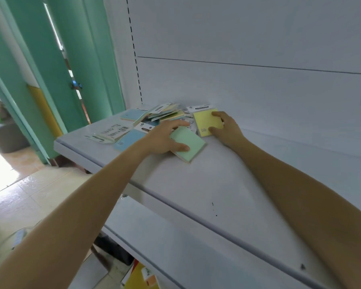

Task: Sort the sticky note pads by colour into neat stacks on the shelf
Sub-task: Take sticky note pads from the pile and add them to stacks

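Pulling two pads from the jumbled pile (154, 117) at frame centre: my left hand (165, 138) pinches the green pad (191, 146), my right hand (227, 128) the yellow pad (205, 122). Next I'd judge each needs its own bare spot on the shelf (206, 184).

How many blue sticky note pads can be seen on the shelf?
2. One blue pad lies at the front, left of the left hand; another blue pad sits further back at the pile's left edge. More may be buried there.
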A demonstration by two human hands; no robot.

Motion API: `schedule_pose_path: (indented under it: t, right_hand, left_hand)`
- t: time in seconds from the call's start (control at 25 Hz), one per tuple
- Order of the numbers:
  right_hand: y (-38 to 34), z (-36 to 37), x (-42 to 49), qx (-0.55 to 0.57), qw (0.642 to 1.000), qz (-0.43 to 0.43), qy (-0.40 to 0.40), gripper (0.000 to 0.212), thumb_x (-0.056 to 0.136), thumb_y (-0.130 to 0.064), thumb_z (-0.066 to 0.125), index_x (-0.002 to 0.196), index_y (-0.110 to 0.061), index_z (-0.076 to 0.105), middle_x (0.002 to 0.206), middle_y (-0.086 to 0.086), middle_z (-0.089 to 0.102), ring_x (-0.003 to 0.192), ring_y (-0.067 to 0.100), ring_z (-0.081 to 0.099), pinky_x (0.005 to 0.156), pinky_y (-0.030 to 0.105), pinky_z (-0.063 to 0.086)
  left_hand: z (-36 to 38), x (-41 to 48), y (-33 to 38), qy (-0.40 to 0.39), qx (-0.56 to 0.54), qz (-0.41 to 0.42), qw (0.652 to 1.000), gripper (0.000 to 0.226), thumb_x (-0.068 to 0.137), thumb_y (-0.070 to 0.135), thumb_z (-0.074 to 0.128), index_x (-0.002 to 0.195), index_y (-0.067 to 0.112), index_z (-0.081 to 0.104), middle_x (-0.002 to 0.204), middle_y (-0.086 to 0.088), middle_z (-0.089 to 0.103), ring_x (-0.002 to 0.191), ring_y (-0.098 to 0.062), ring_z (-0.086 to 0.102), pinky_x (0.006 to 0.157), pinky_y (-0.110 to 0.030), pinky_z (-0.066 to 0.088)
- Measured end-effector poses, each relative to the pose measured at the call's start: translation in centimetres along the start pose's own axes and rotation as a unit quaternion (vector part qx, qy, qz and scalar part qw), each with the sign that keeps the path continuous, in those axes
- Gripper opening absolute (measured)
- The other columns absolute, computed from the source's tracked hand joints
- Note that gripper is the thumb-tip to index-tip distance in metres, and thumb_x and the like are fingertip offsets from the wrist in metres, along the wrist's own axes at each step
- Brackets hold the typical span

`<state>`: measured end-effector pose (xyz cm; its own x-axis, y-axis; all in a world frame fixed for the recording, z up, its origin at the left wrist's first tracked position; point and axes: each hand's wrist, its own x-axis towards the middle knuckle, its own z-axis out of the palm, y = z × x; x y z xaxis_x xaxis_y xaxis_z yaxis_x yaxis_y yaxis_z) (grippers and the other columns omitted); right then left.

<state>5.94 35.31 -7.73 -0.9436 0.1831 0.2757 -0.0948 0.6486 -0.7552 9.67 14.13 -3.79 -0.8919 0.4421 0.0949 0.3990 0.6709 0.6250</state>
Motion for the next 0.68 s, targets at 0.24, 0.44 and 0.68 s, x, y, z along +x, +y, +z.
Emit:
schedule_pose_path:
  t: [0.24,0.44,0.68]
  right_hand:
    - [0.2,-0.3,-0.5,0.033,0.999,-0.011,0.031,0.047,0.083,-0.004,0.049,0.127,-0.019,0.050,0.128,0.012,0.052,0.095,0.020,0.051,0.080,0.023,0.037]
    - [-0.7,-2.7,-1.3,0.052,0.999,0.015,0.002,0.053,0.083,0.003,0.044,0.130,-0.022,0.051,0.137,0.008,0.048,0.106,0.022,0.052,0.070,0.023,0.045]
    - [-0.5,-9.0,-7.1,0.124,0.983,0.060,0.118,0.049,0.085,0.007,0.044,0.129,-0.014,0.052,0.138,0.010,0.048,0.101,0.018,0.049,0.085,0.031,0.049]
  left_hand:
    - [-1.2,0.6,0.5,-0.067,-0.137,-0.100,0.983,0.030,0.083,0.003,0.057,0.104,0.025,0.058,0.085,0.001,0.054,0.078,-0.012,0.054,0.062,-0.020,0.041]
    - [-1.7,-1.2,0.1,-0.042,-0.166,-0.064,0.983,0.047,0.083,-0.005,0.055,0.125,0.017,0.055,0.121,-0.001,0.055,0.095,-0.013,0.056,0.070,-0.018,0.049]
    - [1.3,-0.9,2.2,0.115,-0.270,0.007,0.956,0.051,0.080,-0.010,0.053,0.126,0.013,0.054,0.115,-0.002,0.052,0.098,-0.017,0.049,0.059,-0.011,0.041]
